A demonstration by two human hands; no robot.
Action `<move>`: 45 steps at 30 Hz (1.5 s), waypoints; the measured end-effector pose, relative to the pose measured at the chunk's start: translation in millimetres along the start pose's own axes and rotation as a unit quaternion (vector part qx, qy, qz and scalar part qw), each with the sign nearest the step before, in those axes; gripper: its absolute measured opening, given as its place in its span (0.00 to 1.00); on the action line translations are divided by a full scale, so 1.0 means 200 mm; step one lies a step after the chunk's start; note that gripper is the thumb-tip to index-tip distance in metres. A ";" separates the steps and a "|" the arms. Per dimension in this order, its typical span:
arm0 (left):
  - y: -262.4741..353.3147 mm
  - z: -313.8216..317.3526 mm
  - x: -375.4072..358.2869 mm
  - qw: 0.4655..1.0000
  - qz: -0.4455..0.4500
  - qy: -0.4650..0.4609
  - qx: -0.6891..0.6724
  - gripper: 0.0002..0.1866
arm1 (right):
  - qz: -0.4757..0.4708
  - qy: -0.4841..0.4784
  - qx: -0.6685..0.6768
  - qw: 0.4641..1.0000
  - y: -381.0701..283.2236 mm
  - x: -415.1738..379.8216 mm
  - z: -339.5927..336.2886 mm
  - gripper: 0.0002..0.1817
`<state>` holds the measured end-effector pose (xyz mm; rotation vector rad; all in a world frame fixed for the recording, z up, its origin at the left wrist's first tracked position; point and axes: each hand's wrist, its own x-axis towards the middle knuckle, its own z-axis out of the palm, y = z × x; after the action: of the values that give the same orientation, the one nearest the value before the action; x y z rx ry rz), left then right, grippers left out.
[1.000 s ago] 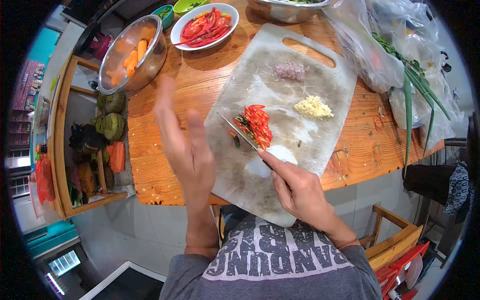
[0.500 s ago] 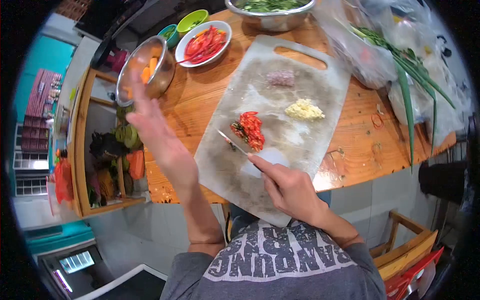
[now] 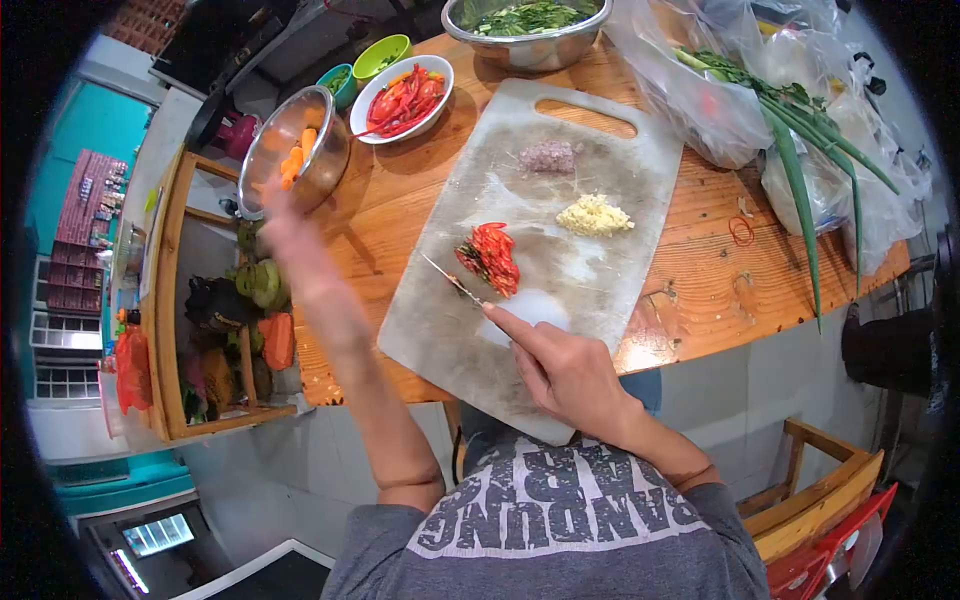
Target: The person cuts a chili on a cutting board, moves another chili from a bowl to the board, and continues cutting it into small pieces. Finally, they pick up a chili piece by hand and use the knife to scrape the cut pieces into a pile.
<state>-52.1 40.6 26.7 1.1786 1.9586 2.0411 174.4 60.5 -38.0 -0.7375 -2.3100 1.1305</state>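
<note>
My right hand (image 3: 575, 380) is closed around a small knife (image 3: 456, 284), its index finger laid along the top. The blade rests by a pile of chopped red chilli (image 3: 491, 258) on the stained white cutting board (image 3: 440, 345). Minced garlic (image 3: 594, 215) and chopped shallot (image 3: 549, 156) form two more heaps farther up the board. Motion smears my left hand (image 3: 310, 255), raised left of the board near a metal bowl (image 3: 330, 170) of carrots (image 3: 298, 158); its fingers cannot be made out.
Behind the board stand a white bowl (image 3: 443, 104) of red chillies and tomatoes, small green (image 3: 385, 50) and teal bowls (image 3: 346, 95), and a metal bowl (image 3: 535, 50) of cut greens. Plastic bags (image 3: 700, 125) with spring onions (image 3: 790, 170) lie right. A wooden chair (image 3: 815, 500) is at lower right.
My left hand, spread open earlier, is now blurred by movement beside the carrot bowl. My right hand keeps its grip on the knife. The view has shifted slightly.
</note>
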 end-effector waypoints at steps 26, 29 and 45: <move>-0.11 -0.25 0.01 0.943 -0.062 0.189 -0.266 0.29 | 0.055 0.036 0.103 0.993 0.00 0.01 -0.02 0.26; -0.01 -0.14 -0.09 0.936 -0.159 -0.141 -0.280 0.24 | 0.052 0.037 0.093 0.994 0.01 0.01 -0.01 0.22; -0.14 -0.05 -0.36 0.951 -0.098 -0.158 0.247 0.08 | 0.023 0.016 0.022 0.999 -0.04 0.00 -0.03 0.31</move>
<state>-19.3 -1.5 -29.3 1.2280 2.3646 1.2089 175.6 59.8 -27.1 -0.7907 -2.2454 1.1785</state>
